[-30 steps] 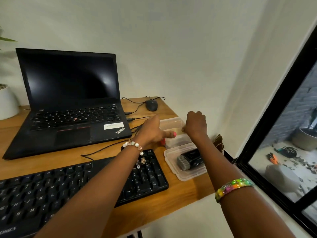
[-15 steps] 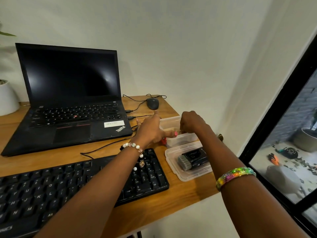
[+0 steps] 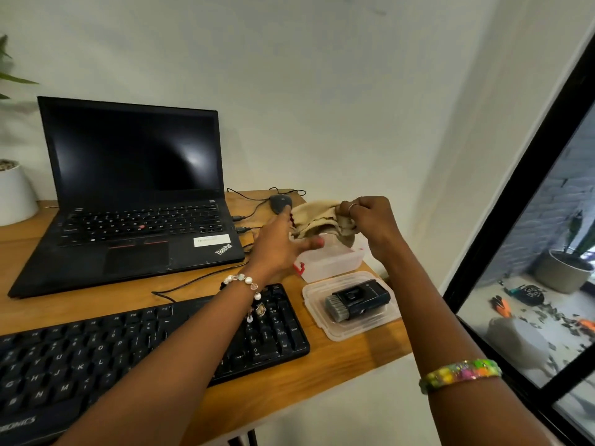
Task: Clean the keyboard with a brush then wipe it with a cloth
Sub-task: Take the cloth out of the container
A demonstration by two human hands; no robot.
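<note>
A beige cloth (image 3: 317,218) hangs bunched over a clear plastic box (image 3: 331,259) at the desk's right side. My right hand (image 3: 373,225) pinches the cloth's right end above the box. My left hand (image 3: 280,244) steadies the box's near left wall, thumb across the rim, with the cloth draping against its fingers. A black brush tool (image 3: 355,300) lies in the box's clear lid (image 3: 383,326) just in front. The black external keyboard (image 3: 112,349) stretches across the near left of the desk, under my left forearm.
An open black laptop (image 3: 135,201) stands behind the keyboard. A grey mouse (image 3: 280,202) and its cables lie at the back of the wooden desk (image 3: 322,375). A white plant pot (image 3: 14,194) sits far left. The desk's right edge lies beside a black-framed window (image 3: 515,220).
My right hand has drawn the beige cloth up out of the plastic box; earlier it was a fist at the box's rim with no cloth showing. My left hand stays at the box.
</note>
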